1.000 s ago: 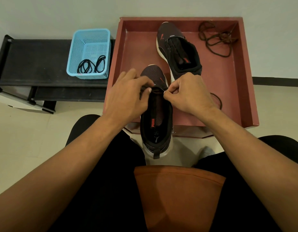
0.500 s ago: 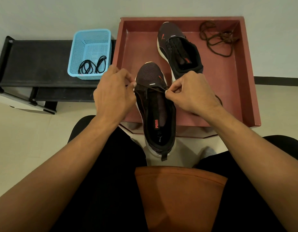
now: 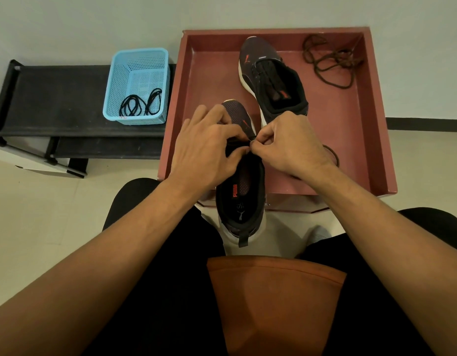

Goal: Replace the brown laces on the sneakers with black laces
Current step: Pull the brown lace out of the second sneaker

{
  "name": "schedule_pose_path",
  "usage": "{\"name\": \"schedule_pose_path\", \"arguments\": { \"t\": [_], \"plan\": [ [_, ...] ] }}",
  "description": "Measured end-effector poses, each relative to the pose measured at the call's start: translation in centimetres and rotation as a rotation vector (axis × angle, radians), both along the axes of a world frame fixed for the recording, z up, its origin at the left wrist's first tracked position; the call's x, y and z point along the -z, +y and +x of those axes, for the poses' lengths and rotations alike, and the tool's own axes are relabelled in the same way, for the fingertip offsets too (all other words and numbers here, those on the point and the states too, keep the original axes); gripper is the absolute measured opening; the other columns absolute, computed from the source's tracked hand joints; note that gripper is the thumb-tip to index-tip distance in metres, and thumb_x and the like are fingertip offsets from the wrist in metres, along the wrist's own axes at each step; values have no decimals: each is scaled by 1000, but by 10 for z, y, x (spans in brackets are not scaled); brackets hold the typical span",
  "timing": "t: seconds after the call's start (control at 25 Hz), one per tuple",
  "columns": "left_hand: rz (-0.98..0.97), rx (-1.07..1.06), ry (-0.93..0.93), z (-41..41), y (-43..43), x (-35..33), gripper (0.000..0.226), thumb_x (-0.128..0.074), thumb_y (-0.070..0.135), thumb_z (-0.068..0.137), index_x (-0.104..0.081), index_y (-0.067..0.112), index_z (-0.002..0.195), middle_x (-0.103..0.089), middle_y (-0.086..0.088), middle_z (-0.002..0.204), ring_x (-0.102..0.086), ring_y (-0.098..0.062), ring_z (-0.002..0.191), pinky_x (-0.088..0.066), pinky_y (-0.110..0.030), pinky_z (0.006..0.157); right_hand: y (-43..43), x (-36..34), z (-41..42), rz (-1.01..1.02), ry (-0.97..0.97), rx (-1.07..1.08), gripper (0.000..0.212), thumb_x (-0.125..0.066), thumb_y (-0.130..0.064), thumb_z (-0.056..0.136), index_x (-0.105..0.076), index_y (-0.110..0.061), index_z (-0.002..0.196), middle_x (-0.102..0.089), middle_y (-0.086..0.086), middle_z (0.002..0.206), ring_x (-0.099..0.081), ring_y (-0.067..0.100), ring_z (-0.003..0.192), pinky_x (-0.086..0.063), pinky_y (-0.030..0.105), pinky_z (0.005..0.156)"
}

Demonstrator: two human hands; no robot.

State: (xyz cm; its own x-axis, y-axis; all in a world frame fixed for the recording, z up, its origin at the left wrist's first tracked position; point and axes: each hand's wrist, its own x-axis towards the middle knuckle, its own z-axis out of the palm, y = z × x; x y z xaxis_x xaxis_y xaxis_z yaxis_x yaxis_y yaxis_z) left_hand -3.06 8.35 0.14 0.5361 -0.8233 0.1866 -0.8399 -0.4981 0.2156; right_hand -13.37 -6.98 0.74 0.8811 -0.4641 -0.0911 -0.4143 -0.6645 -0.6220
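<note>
Where the insole of the near sneaker (image 3: pixel 241 199) shows between my wrists, it reads PUMA in orange capitals, with a grey leaping-cat mark nearer the heel. The pale letters between them are too small to read. An orange cat mark sits on the toe of the far sneaker (image 3: pixel 271 80) and another on its tongue. The blue basket (image 3: pixel 137 86) has a small red scrawl on its front rim that I cannot make out.

I count two sneakers, one basket and one red tray (image 3: pixel 355 140). The far sneaker lies inside the tray, laced in black. One loose brown lace (image 3: pixel 330 62) lies tangled in the tray's far right corner. The black laces (image 3: pixel 141 105) lie coiled in the basket, which stands on the black bench (image 3: pixel 55 98) left of the tray. I cannot tell whether there are one or two.

The near sneaker crosses the tray's near edge, heel toward me. My left grip (image 3: pixel 207 147) is curled over its forefoot and holds it. My right grip (image 3: pixel 291 145) pinches a thin lace (image 3: pixel 252 140) between thumb and forefinger, its fingertips touching the left's. Both grips hide the eyelets, so the lace's colour and path are unclear. A dark loop (image 3: pixel 334 155) of cord shows past my right wrist, its ends hidden.
</note>
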Motion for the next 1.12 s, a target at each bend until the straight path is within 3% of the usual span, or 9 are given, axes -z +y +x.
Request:
{"name": "schedule_pose_path", "arguments": {
  "t": [0.2, 0.32, 0.44, 0.52, 0.64, 0.8, 0.92, 1.12],
  "plan": [
    [-20, -115, 51, 3, 1, 2, 14, -76, 44, 88, -77, 30, 92, -54, 10, 94, -48, -18, 96, -50, -40, 77, 4, -1, 1, 3, -4, 11, 12, -75, -25, 87, -84, -22, 79, -63, -20, 60, -66, 3, 66, -60, 29, 73],
    [-74, -233, 157, 12, 10, 4, 10, -70, 34, 95, -69, 25, 95, -50, 8, 102, -51, -14, 101, -46, -34, 80, 2, 0, 2, -3, -8, 4, 12, -75, -25, 88, -84, -22, 80, -65, -18, 61, -68, 4, 66, -59, 25, 72],
    [-117, -461, 277, 28, 24, 1, 6, -66, 29, 99, -62, 27, 94, -48, 7, 108, -53, -13, 102, -44, -35, 82, -5, 2, -1, -10, 12, 22, 13, -76, -26, 88, -83, -22, 78, -61, -20, 58, -63, -1, 61, -45, 12, 64],
    [-127, -507, 270, 32, 28, 0, 6, -66, 29, 98, -62, 27, 95, -50, 6, 106, -53, -14, 99, -48, -37, 83, -8, 4, -2, -18, 24, 39, 14, -76, -25, 87, -83, -22, 75, -59, -21, 55, -62, -2, 60, -40, 10, 61],
    [-168, -331, 193, 24, 21, 0, 11, -66, 35, 95, -70, 29, 103, -55, 8, 102, -49, -14, 102, -49, -38, 89, -5, 4, -3, -27, 20, 34, 13, -75, -25, 87, -83, -21, 76, -58, -20, 56, -61, 0, 59, -40, 11, 61],
    [-8, 8, 81, 5, 4, 1, 28, -70, 50, 89, -76, 39, 114, -54, 9, 105, -46, -20, 103, -47, -41, 85, -2, 2, -1, -26, 2, 22, 12, -76, -26, 86, -83, -22, 76, -60, -19, 57, -61, 1, 58, -47, 18, 64],
    [37, 1, 48, 4, -1, 1, 27, -78, 51, 85, -78, 40, 110, -55, 10, 102, -47, -21, 103, -41, -38, 79, 0, 2, 0, -35, -2, 19, 12, -76, -27, 86, -83, -22, 78, -63, -17, 59, -64, 4, 62, -55, 25, 69],
    [-11, -67, 100, 11, 1, 4, 9, -74, 41, 90, -76, 34, 94, -51, 12, 92, -41, -14, 97, -45, -42, 84, 1, 6, 2, -50, -8, 41, 14, -76, -28, 84, -82, -23, 73, -69, -13, 63, -68, 8, 65, -62, 34, 71]
  ]
}}
